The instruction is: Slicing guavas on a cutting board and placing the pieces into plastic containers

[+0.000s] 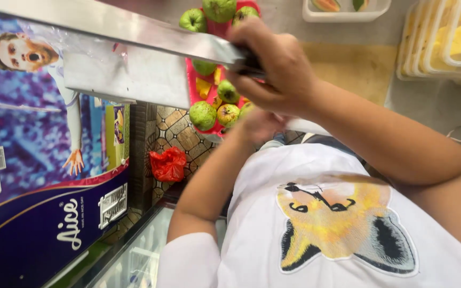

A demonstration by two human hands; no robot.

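Observation:
My right hand (273, 66) is closed around the dark handle of a large steel cleaver (129, 74). Its broad blade stretches left across the view. Under the blade lies a red tray (192, 88) holding several green guavas (203, 114) and some yellow fruit pieces. My left hand (257, 125) is blurred and partly hidden under my right forearm, at the near edge of the red tray. Whether it grips anything is unclear. My white shirt with a fox picture (342, 224) fills the lower right.
Stacked white trays of yellow cut fruit (444, 42) stand at the top right, and a white tub of cut fruit (342, 10) at the top. A chest freezer with a colourful printed side (38, 160) stands at the left. A red plastic bag (168, 164) lies on the tiled floor.

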